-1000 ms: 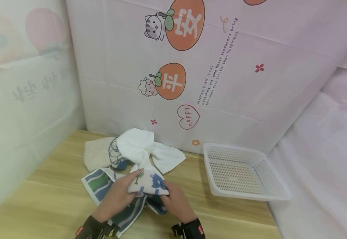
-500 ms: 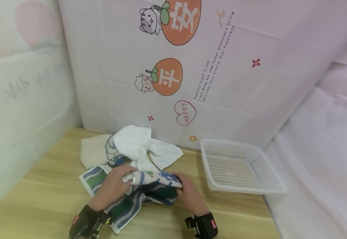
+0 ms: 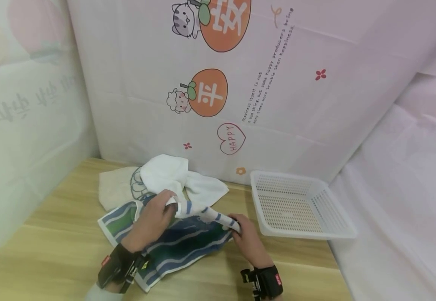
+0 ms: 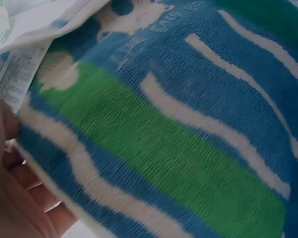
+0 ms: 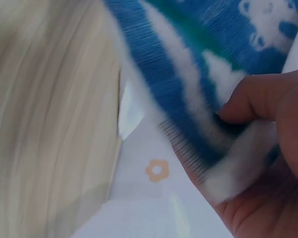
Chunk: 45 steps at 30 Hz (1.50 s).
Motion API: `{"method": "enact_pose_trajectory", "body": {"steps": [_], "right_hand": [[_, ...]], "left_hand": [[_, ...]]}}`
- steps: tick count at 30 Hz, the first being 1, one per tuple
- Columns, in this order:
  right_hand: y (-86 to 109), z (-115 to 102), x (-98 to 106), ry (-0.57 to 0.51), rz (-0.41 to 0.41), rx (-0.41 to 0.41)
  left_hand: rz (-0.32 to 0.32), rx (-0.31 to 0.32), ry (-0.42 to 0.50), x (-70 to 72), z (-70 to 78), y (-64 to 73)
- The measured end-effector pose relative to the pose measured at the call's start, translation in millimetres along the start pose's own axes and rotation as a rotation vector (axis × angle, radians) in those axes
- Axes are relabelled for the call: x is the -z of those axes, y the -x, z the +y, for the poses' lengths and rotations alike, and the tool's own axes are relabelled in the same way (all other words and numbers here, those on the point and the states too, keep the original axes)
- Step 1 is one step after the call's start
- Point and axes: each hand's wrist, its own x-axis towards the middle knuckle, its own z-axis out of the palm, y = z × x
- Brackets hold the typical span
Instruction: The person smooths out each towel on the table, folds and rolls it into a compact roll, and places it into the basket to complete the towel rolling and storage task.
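Observation:
A towel (image 3: pixel 180 244) with blue, green and white stripes is partly raised over the table, its lower end lying on the wood. My left hand (image 3: pixel 154 219) pinches its far edge near the left corner. In the left wrist view, a white label (image 4: pixel 21 74) shows near that hand's fingers. The right hand (image 3: pixel 247 239) grips the same edge at the right corner, and in the right wrist view its thumb (image 5: pixel 248 99) presses on the cloth. Behind the towel lie a crumpled white towel (image 3: pixel 165 171) and a beige cloth (image 3: pixel 116 188) with a blue drawing.
A white perforated plastic basket (image 3: pixel 259 209) stands at the right of the wooden table (image 3: pixel 52 238). A printed white sheet (image 3: pixel 135 125) hangs along the back edge, with further white sheeting at the left and right sides.
My hands have moved apart along the towel's edge, the right one going rightward. The bunched towel has spread out, and its striped side now faces me.

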Motion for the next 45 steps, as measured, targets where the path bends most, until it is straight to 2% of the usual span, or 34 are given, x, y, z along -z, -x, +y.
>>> {"method": "enact_pose_trajectory", "body": {"steps": [4, 6, 11, 14, 17, 21, 24, 28, 30, 33, 37, 41, 45], "right_hand": [[3.9, 5.1, 1.1, 0.008, 0.030, 0.006], [5.7, 7.0, 2.0, -0.003, 0.028, 0.002], [6.5, 6.9, -0.7, 0.005, 0.035, 0.026], [4.0, 1.4, -7.5, 0.014, 0.028, 0.045], [0.9, -10.2, -11.3, 0.003, 0.006, 0.033], [-3.4, -27.2, -9.5, -0.021, 0.021, 0.037], [-5.7, -34.6, -7.3, -0.032, 0.057, 0.096], [-9.0, -37.3, -6.4, -0.051, 0.091, 0.200], [-11.0, -36.7, -6.5, -0.069, 0.088, 0.245], [-14.0, -34.9, -6.0, -0.092, 0.065, 0.289], [-17.1, -27.8, -0.7, -0.056, 0.055, 0.285], [-17.0, -20.6, 13.2, 0.008, 0.067, 0.229], [-14.1, -16.0, 31.4, 0.036, 0.073, 0.155]], "left_hand": [[0.069, 0.037, -0.009, 8.6, -0.2, -6.7], [0.080, 0.059, -0.012, 13.3, -0.6, -9.2], [0.002, 0.100, 0.022, 14.1, 2.1, -13.8], [-0.066, 0.103, 0.048, 3.7, 9.1, -16.6], [-0.122, 0.082, 0.044, -12.9, 19.8, -19.2], [-0.219, 0.055, 0.036, -34.6, 34.0, -20.3], [-0.282, 0.014, 0.063, -46.9, 41.4, -18.9], [-0.309, -0.051, 0.098, -58.5, 45.4, -15.8], [-0.318, -0.065, 0.111, -61.6, 45.3, -14.5], [-0.353, -0.046, 0.139, -60.4, 40.5, -11.2], [-0.422, 0.002, 0.138, -53.3, 24.6, -3.1], [-0.441, 0.049, 0.057, -39.5, 0.3, 8.3], [-0.430, 0.100, -0.044, -16.6, -28.4, 20.5]]}}
